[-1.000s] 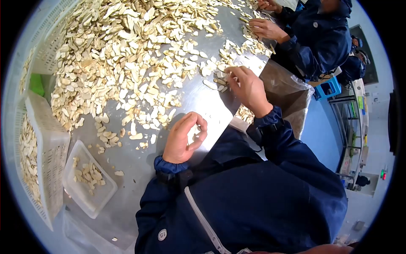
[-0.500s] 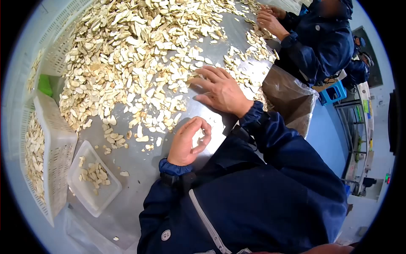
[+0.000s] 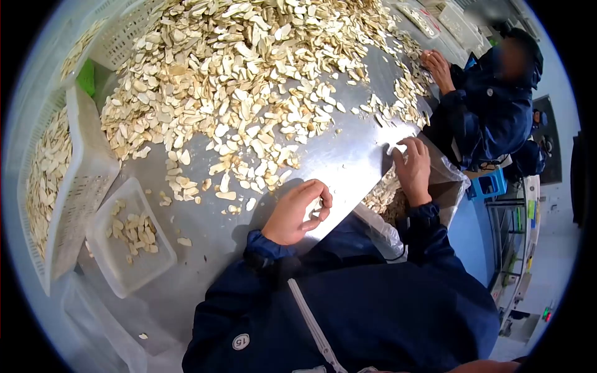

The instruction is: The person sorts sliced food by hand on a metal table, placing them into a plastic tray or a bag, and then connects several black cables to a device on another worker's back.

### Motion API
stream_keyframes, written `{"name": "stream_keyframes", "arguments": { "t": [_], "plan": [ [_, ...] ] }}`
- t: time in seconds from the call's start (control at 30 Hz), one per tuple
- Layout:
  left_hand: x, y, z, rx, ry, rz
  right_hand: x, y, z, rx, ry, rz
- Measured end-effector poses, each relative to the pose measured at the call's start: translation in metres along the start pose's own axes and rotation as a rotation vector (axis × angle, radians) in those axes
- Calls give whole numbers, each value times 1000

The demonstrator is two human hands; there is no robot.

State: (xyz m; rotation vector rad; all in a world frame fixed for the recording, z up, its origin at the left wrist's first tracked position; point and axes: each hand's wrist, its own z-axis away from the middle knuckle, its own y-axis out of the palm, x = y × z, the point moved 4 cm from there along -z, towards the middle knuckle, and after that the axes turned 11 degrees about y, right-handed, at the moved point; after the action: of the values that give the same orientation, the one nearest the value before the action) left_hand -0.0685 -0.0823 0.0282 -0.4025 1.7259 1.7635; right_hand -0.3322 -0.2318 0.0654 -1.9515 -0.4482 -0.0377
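Observation:
A large heap of pale dried slices covers the metal table. My left hand rests near the table's front edge with fingers curled into a ring; what lies inside them I cannot make out. Past the right edge, my right hand is over a box lined with a clear plastic bag. A whitish slice shows at its thumb and fingertips, which are closed together. More slices lie inside the lined box below that hand.
A shallow white tray with some slices stands at left, beside a perforated white basket full of slices. A green item sits behind. Across the table a co-worker handles slices. A blue stool stands on the floor.
My right hand has moved from the slices on the table rightward to over the lined box. The left hand stays curled near the edge. The camera view has shifted.

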Motion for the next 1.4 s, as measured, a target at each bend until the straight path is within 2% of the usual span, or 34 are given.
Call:
{"name": "stream_keyframes", "arguments": {
  "t": [0.1, 0.17, 0.23, 0.33, 0.43, 0.53, 0.6, 0.67, 0.73, 0.83, 0.93, 1.1, 1.2, 1.23, 1.4],
  "plan": [
    [0, -3, 0, 45, 57, -133, 54, 12, -29, 197, -33, -275],
    [3, -3, -1, 27, 51, -120, 99, 32, -53, 273, -279, -365],
    [0, 0, 0, 9, 28, -78, 144, 52, -71, 329, -386, -288],
    [0, -4, 1, 29, 6, -40, 178, 88, -84, 233, -476, -156],
    [1, -4, 1, -41, -34, 79, 190, 84, -66, 545, -643, -277],
    [3, -6, 1, -28, -20, 120, 163, 43, -47, 563, -382, -431],
    [2, -7, 1, -16, -14, 125, 117, 34, -40, 345, -239, -352],
    [-1, -6, 1, -12, -12, 117, 91, 26, -35, 334, -142, -309],
    [-2, -6, 0, -32, -23, 125, 88, 21, -30, 412, -54, -288],
    [-3, -6, -1, -29, -20, 98, 107, 29, -36, 366, -77, -312],
    [-2, -8, -1, 58, 52, -25, 139, 38, -42, 203, -328, -308],
    [-1, -6, -2, -31, -31, 119, 114, 42, -47, 311, -201, -198],
    [-3, -4, 0, -38, -27, 110, 94, 35, -48, 355, -228, -214],
    [-4, -3, 0, -38, -25, 103, 97, 31, -48, 201, -302, -152],
    [0, -5, -1, -35, -22, 110, 142, 49, -55, 310, -196, -298]
  ]
}}
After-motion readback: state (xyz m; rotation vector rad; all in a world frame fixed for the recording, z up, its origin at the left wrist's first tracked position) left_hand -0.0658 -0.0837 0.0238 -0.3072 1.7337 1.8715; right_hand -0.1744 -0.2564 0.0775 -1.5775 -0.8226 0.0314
